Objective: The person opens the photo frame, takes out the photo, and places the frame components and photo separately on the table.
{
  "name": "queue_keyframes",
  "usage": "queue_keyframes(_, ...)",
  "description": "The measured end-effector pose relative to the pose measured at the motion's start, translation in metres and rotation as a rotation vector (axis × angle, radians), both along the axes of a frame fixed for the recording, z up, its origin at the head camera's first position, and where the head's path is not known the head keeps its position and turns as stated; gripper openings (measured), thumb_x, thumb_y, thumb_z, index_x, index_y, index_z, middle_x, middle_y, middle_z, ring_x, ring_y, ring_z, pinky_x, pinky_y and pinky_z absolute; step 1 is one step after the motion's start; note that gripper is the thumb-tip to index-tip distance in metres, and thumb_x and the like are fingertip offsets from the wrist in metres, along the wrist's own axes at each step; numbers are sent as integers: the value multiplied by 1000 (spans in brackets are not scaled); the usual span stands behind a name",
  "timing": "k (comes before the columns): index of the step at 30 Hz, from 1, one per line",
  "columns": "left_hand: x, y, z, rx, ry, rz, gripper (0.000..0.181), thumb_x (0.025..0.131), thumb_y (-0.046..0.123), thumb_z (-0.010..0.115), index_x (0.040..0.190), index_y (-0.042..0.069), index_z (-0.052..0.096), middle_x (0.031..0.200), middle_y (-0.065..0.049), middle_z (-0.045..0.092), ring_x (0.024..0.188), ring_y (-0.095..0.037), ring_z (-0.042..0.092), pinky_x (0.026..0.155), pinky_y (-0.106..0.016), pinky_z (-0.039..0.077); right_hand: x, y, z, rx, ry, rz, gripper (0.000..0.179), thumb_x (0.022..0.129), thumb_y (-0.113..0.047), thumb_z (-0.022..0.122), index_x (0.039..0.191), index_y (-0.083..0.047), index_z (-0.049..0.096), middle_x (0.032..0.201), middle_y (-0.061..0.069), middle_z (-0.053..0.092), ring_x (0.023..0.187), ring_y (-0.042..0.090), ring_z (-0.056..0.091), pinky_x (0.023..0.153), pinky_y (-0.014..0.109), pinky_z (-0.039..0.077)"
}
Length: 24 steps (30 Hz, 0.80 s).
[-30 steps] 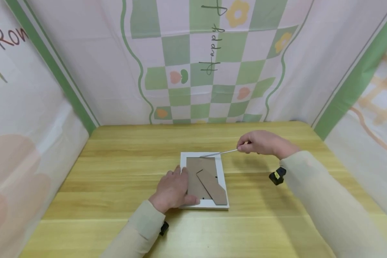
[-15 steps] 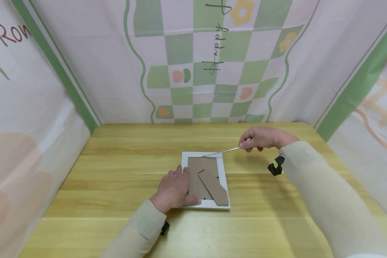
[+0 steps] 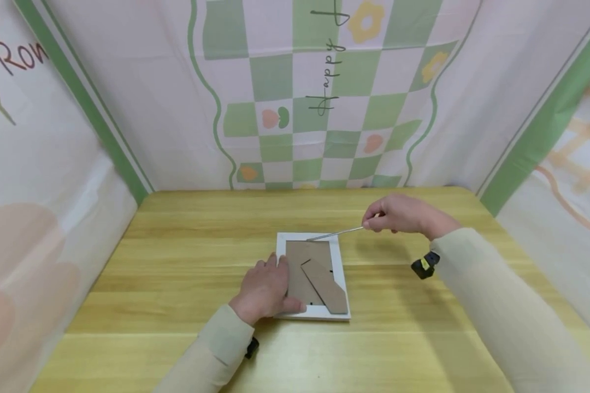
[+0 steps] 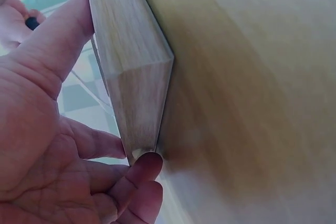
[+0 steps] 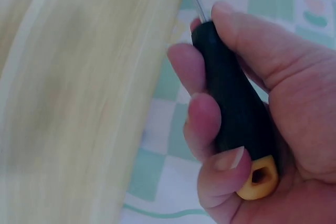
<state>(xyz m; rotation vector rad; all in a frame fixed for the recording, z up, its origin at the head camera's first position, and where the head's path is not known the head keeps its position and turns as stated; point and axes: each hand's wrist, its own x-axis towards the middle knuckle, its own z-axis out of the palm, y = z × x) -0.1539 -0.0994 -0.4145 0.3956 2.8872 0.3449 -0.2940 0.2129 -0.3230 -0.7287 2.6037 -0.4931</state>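
A white-bordered picture frame (image 3: 336, 256) lies back side up on the table, its brown backing board (image 3: 299, 250) and slanted easel stand (image 3: 326, 286) showing. My left hand (image 3: 263, 286) grips the frame's left side; in the left wrist view its thumb and fingers wrap a wood-grained edge (image 4: 126, 35). My right hand (image 3: 398, 213) holds a screwdriver (image 5: 228, 93) with a black handle and yellow end. Its thin metal shaft (image 3: 336, 233) reaches leftward, and the tip meets the top edge of the backing board. Whether the tip sits under that edge cannot be told.
The wooden table (image 3: 192, 245) extends around the frame on every side. Patterned cloth (image 3: 305, 109) hangs behind the table, with more at both sides. A small black device (image 3: 424, 266) is worn at the right wrist, and another (image 3: 252, 347) at the left.
The head view shifts slightly. My right fingers change position a little around the screwdriver handle, while its tip stays at the backing board's top edge. Left hand and frame keep still.
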Motion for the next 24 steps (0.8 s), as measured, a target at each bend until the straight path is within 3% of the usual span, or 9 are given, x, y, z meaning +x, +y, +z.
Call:
queue_keyframes(7, 0, 1, 2, -13, -12, 8, 114, 80, 66, 81, 157, -6, 38, 161, -31, 37, 139, -47, 49, 111, -53, 46, 27, 2, 1, 83, 274, 22, 16, 103, -34, 67, 109, -25, 79, 104, -9, 76, 89, 10, 68, 84, 47, 56)
queue_keyframes(13, -2, 1, -1, -29, -6, 3, 114, 80, 67, 81, 157, -6, 38, 161, -31, 38, 138, -46, 50, 109, -53, 48, 38, -2, -5, 98, 315, 15, 16, 102, -34, 68, 109, -25, 79, 102, -11, 77, 86, 8, 67, 82, 46, 57)
queue_keyframes(24, -2, 1, 0, -22, -4, -2, 115, 80, 67, 81, 157, -7, 37, 161, -32, 38, 139, -46, 49, 110, -54, 47, 43, -11, -8, 167, 413, 12, 14, 102, -35, 67, 110, -29, 77, 106, -13, 77, 93, 13, 72, 76, 45, 58)
